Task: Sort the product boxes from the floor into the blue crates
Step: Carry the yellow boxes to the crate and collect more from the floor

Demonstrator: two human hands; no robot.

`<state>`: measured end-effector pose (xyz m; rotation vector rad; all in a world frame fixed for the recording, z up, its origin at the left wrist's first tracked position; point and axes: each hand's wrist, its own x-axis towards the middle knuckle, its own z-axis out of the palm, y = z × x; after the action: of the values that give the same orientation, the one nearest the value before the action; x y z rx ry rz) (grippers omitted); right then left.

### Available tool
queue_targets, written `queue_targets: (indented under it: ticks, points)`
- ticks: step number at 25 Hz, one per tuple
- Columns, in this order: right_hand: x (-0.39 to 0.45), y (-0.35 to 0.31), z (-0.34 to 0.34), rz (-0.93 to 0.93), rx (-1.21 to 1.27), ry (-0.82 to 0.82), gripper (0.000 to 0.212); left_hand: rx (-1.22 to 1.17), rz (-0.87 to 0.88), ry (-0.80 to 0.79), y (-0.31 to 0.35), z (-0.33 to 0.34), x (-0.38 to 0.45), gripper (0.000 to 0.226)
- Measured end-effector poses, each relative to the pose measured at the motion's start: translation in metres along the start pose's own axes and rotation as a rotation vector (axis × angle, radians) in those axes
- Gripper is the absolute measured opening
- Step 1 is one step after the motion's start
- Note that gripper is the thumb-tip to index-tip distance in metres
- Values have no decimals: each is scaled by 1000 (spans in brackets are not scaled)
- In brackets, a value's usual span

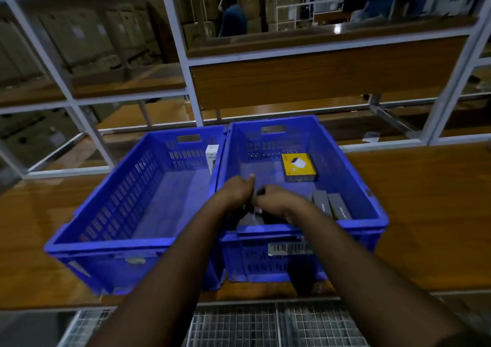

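Blue right crate [353,176]: left hand [235,188] and right hand [273,199] curled together on dark item, unclear what. Set it beside grey boxes [330,206] at 3 o'clock, flat.

Left crate [127,203] floor largely bare

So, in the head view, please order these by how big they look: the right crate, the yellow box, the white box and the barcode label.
1. Right crate
2. Yellow box
3. Barcode label and white box: they look alike, and the white box is partly hidden and farther away, so I do not rank them.
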<state>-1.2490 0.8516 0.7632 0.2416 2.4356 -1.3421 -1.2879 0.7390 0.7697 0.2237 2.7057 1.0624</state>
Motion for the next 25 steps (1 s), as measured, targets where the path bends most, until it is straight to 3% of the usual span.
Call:
queue_targets:
  ticks: [3, 6, 11, 15, 20, 22, 25]
  points:
    - [8, 9, -8, -43, -303, 78, 25, 176, -72, -75, -6, 15, 4, 47]
    - [17, 15, -13, -70, -363, 175, 22, 388, -67, -133, -14, 27, 7, 31]
    - [24, 18, -6, -106, -489, 88, 27, 465, 24, -51, -18, 30, 5, 25]
    - [30, 13, 0, -158, -228, 279, 20, 238, 181, 223, -11, 23, -19, 32]
    - [20, -27, 22, -436, 91, 540, 15, -14, 285, 625, -21, -5, -56, 31]
    - [11, -45, 37, -567, 125, 571, 14, -28, 245, 755, -35, -24, -73, 30]
    - [-6, -70, 77, -727, 113, 479, 14, 2, 134, 852, -68, -52, -103, 29]
